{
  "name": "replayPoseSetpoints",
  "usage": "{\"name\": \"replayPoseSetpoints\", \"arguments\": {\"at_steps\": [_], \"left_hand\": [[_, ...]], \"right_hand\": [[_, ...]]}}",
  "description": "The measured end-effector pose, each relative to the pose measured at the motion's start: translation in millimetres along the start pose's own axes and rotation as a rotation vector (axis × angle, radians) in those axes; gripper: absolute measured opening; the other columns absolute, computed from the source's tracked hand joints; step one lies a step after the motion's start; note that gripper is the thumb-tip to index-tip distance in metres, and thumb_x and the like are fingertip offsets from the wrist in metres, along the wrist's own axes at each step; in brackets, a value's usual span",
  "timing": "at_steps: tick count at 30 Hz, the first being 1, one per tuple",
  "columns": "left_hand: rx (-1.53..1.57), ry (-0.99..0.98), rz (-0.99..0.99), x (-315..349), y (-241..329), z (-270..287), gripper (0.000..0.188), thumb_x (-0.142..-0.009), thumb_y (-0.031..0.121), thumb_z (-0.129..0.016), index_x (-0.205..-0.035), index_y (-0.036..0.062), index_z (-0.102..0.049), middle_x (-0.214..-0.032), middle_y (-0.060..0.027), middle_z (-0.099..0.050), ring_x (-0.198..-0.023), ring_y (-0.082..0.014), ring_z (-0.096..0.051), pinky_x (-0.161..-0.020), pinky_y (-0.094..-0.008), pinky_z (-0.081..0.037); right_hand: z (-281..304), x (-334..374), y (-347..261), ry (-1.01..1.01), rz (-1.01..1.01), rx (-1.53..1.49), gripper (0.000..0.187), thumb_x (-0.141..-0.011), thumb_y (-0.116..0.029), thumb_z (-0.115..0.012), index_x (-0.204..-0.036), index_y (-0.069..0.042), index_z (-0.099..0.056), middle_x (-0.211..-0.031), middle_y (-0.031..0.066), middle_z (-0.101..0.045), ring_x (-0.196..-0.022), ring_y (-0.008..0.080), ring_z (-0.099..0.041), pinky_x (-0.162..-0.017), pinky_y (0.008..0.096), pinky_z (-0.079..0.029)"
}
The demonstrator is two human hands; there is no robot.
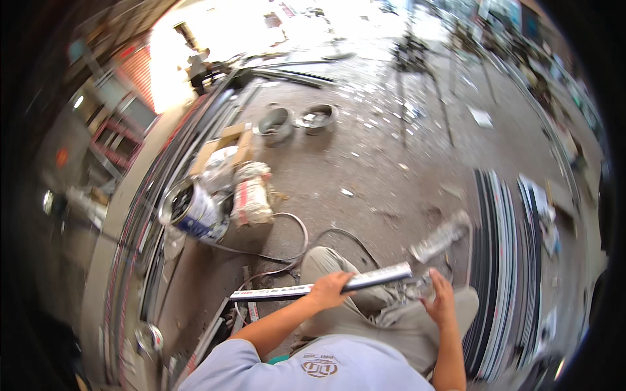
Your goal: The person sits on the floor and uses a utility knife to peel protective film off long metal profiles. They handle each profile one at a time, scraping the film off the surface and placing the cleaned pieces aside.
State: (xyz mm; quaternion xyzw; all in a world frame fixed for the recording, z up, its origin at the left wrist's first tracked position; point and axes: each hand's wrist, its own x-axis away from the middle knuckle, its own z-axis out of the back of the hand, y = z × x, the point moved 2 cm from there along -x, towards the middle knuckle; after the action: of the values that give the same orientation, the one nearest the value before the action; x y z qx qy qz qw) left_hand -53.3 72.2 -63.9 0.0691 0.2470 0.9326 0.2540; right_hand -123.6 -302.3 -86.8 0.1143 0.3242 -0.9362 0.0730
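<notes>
A long straight profile strip, white on top and dark along its side, lies across in front of my body. My left hand is closed around it near the middle. The strip slants up slightly toward the right. Just beyond its right end is my right hand, thumb and fingers apart, with nothing visible in it. Between that hand and my knees sits a greyish, shiny object, too blurred to name. A clear plastic-wrapped bundle lies on the floor beyond my right hand.
Stacks of long dark and white profiles lie on the right; more run along the left. A paint bucket, a wrapped package, a cardboard box and two metal basins stand ahead. A hose loops across the floor.
</notes>
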Motion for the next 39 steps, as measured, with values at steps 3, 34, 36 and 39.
{"name": "replayPoseSetpoints", "arguments": {"at_steps": [3,34,36,39], "left_hand": [[-0.162,0.043,0.111,-1.6,-21.3,-10.2,0.061,-0.090,0.039,-0.079,-0.135,0.0009,-0.063,-0.116,-0.0213,-0.070,-0.107,-0.0414,-0.068,-0.094,-0.0498,-0.055],[-0.168,-0.084,0.028,-22.9,-10.3,-11.9,0.053,-0.100,0.033,-0.073,-0.134,-0.0059,-0.061,-0.119,-0.0287,-0.070,-0.110,-0.0471,-0.067,-0.095,-0.0477,-0.052],[-0.139,-0.070,0.071,-20.5,-1.9,-9.1,0.054,-0.100,0.033,-0.074,-0.135,-0.0058,-0.061,-0.124,-0.0283,-0.069,-0.115,-0.0470,-0.066,-0.099,-0.0477,-0.051],[-0.119,-0.014,0.054,-16.2,-1.4,-7.3,0.053,-0.099,0.032,-0.075,-0.134,-0.0052,-0.062,-0.123,-0.0273,-0.070,-0.114,-0.0464,-0.067,-0.098,-0.0476,-0.051]], "right_hand": [[16.7,48.6,46.0,0.071,-0.237,0.101,0.075,-0.082,-0.018,-0.085,-0.149,-0.004,-0.056,-0.153,0.0220,-0.056,-0.140,0.0422,-0.052,-0.118,0.0503,-0.039],[-73.6,437.4,142.1,-0.047,-1.303,0.355,0.036,-0.080,-0.008,-0.073,-0.114,-0.005,-0.060,-0.117,0.0159,-0.065,-0.112,0.0390,-0.063,-0.093,0.0509,-0.052],[-79.1,440.0,144.2,-0.002,-1.344,0.239,0.030,-0.082,-0.009,-0.070,-0.110,-0.004,-0.060,-0.110,0.0164,-0.066,-0.104,0.0382,-0.065,-0.088,0.0508,-0.053],[-82.5,449.4,151.2,0.119,-1.324,-0.083,0.027,-0.085,-0.013,-0.066,-0.110,-0.003,-0.062,-0.097,0.0166,-0.067,-0.091,0.0343,-0.067,-0.082,0.0481,-0.053]]}}
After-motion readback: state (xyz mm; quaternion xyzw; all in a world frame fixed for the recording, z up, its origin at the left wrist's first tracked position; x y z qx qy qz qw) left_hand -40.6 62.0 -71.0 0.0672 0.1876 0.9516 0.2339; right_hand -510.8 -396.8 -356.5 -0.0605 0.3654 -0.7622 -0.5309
